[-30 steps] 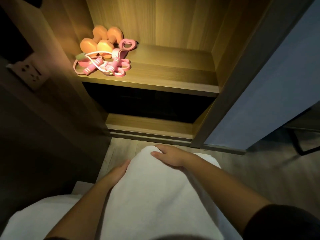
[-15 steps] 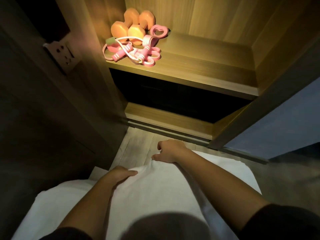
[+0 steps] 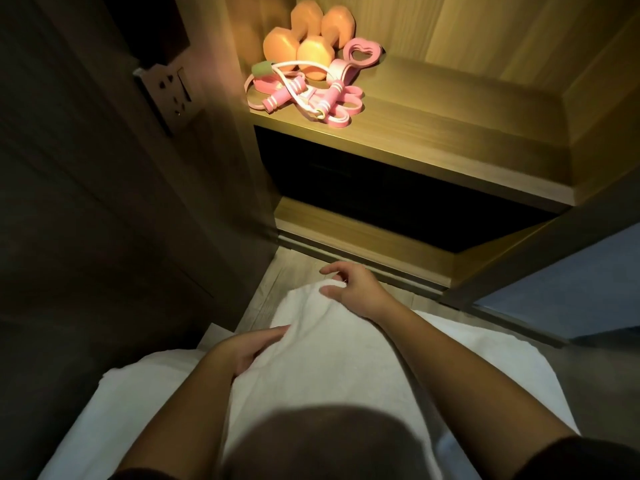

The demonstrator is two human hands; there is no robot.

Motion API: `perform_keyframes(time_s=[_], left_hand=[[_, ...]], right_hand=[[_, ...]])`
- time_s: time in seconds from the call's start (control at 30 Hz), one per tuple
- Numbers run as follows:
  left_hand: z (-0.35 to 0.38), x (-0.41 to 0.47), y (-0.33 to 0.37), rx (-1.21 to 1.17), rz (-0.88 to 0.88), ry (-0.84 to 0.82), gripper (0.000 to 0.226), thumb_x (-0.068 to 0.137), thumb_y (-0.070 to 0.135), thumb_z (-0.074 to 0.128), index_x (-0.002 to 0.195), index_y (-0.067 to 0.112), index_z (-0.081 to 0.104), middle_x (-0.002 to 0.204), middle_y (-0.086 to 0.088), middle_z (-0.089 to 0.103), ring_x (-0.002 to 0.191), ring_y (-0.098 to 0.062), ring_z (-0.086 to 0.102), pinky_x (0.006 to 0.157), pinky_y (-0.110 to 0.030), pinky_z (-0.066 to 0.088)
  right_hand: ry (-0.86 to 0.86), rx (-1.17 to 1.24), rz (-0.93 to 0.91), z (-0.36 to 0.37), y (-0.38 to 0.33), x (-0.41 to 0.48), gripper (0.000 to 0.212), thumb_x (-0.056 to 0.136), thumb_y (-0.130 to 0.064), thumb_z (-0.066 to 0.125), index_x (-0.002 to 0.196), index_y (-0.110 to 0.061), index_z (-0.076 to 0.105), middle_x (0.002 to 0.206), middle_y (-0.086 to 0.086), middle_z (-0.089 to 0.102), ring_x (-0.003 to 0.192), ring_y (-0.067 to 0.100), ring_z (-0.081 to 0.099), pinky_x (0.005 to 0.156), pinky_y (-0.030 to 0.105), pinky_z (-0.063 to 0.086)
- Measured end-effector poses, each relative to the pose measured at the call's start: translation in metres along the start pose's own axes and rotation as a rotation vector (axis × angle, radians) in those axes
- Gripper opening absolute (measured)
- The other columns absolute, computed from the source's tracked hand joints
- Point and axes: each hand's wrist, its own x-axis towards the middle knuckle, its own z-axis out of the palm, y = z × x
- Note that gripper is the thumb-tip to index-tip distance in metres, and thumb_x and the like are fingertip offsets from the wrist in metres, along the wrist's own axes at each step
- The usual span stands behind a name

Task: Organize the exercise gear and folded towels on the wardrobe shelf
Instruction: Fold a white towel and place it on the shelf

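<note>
A white folded towel (image 3: 325, 358) lies low in front of me on a wider white cloth (image 3: 138, 407). My left hand (image 3: 249, 348) rests flat against the towel's left side with its fingers straight. My right hand (image 3: 353, 289) is at the towel's far end, fingers spread and loosely bent, thumb touching the cloth. On the lit wardrobe shelf (image 3: 433, 133) at the far left stand two orange dumbbells (image 3: 304, 39). In front of them lie a pink jump rope (image 3: 294, 95), pink bands (image 3: 346, 107) and a pink heart-shaped ring (image 3: 363, 55).
The shelf's right half is bare wood. Below it is a dark compartment (image 3: 398, 192) and a low wooden ledge (image 3: 346, 233). A wall socket (image 3: 169, 95) sits on the dark panel at left. A blue-grey door (image 3: 571, 282) stands at right, with wood floor (image 3: 294, 271) ahead.
My right hand has let go of the towel's far edge and its fingers have spread. My left hand has flattened along the towel's left side. The view has swung left and closer.
</note>
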Motion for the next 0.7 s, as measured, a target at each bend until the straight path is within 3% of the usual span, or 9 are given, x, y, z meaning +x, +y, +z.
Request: perform_keyframes(time_s=[0.07, 0.17, 0.23, 0.33, 0.43, 0.5, 0.6, 0.7], left_hand=[[-0.003, -0.006, 0.000, -0.023, 0.037, -0.043, 0.080, 0.045, 0.049, 0.091, 0.114, 0.012, 0.071, 0.103, -0.012, 0.075, 0.089, -0.032, 0.073, 0.071, -0.038, 0.058], [-0.016, -0.021, -0.006, 0.031, 0.074, 0.004, 0.091, 0.029, 0.051, 0.095, 0.109, 0.015, 0.073, 0.100, -0.011, 0.075, 0.098, -0.036, 0.069, 0.080, -0.042, 0.055], [-0.028, -0.034, -0.010, 0.046, 0.111, 0.035, 0.093, 0.025, 0.052, 0.096, 0.108, 0.018, 0.072, 0.096, -0.009, 0.076, 0.099, -0.035, 0.068, 0.075, -0.042, 0.055], [-0.044, -0.057, -0.007, -0.018, 0.226, 0.036, 0.086, 0.041, 0.045, 0.096, 0.117, 0.017, 0.066, 0.104, -0.010, 0.074, 0.096, -0.034, 0.071, 0.069, -0.041, 0.058], [-0.053, -0.081, 0.007, 0.044, 0.300, 0.097, 0.075, 0.053, 0.037, 0.092, 0.120, 0.018, 0.063, 0.108, -0.009, 0.073, 0.096, -0.032, 0.071, 0.069, -0.042, 0.059], [-0.055, -0.093, 0.015, 0.149, 0.326, 0.153, 0.062, 0.066, 0.033, 0.087, 0.121, 0.022, 0.060, 0.114, -0.009, 0.069, 0.104, -0.032, 0.067, 0.078, -0.045, 0.059], [-0.049, -0.101, 0.005, 0.253, 0.338, 0.234, 0.048, 0.084, 0.011, 0.067, 0.130, 0.019, 0.054, 0.121, -0.013, 0.062, 0.109, -0.034, 0.060, 0.095, -0.052, 0.052], [-0.028, -0.100, -0.034, 0.389, 0.359, 0.442, 0.052, 0.083, 0.004, 0.062, 0.133, 0.015, 0.050, 0.111, -0.006, 0.058, 0.092, -0.020, 0.058, 0.072, -0.030, 0.053]], right_hand=[[0.091, 0.085, -0.026, -0.003, 0.002, -0.001, 0.026, 0.085, -0.026, 0.075, 0.106, -0.038, 0.065, 0.091, -0.012, 0.057, 0.084, 0.009, 0.058, 0.070, 0.022, 0.042], [0.177, 0.076, -0.056, -0.004, 0.002, -0.003, 0.023, 0.085, -0.025, 0.075, 0.098, -0.039, 0.063, 0.097, -0.008, 0.063, 0.091, 0.009, 0.060, 0.075, 0.023, 0.044], [0.178, 0.028, -0.073, -0.002, 0.001, -0.007, 0.022, 0.086, -0.024, 0.074, 0.099, -0.037, 0.062, 0.103, -0.006, 0.065, 0.096, 0.010, 0.060, 0.082, 0.027, 0.048], [0.160, -0.121, -0.054, 0.001, -0.003, -0.017, 0.027, 0.090, -0.030, 0.068, 0.117, -0.030, 0.061, 0.114, -0.004, 0.065, 0.107, 0.016, 0.060, 0.094, 0.035, 0.050], [0.143, -0.421, -0.064, 0.006, -0.010, -0.035, 0.047, 0.095, -0.039, 0.056, 0.139, -0.027, 0.048, 0.135, -0.002, 0.056, 0.125, 0.022, 0.050, 0.107, 0.042, 0.039], [0.136, -0.540, -0.109, 0.014, -0.015, -0.053, 0.051, 0.098, -0.042, 0.047, 0.146, -0.027, 0.039, 0.146, -0.002, 0.047, 0.135, 0.022, 0.041, 0.113, 0.044, 0.027], [0.175, -0.588, -0.174, 0.026, -0.016, -0.085, 0.046, 0.100, -0.041, 0.042, 0.145, -0.028, 0.041, 0.146, -0.004, 0.048, 0.135, 0.018, 0.040, 0.116, 0.043, 0.021], [0.156, -0.655, -0.158, 0.039, -0.013, -0.113, 0.046, 0.099, -0.040, 0.042, 0.144, -0.030, 0.043, 0.147, -0.004, 0.048, 0.136, 0.018, 0.040, 0.120, 0.045, 0.013]])
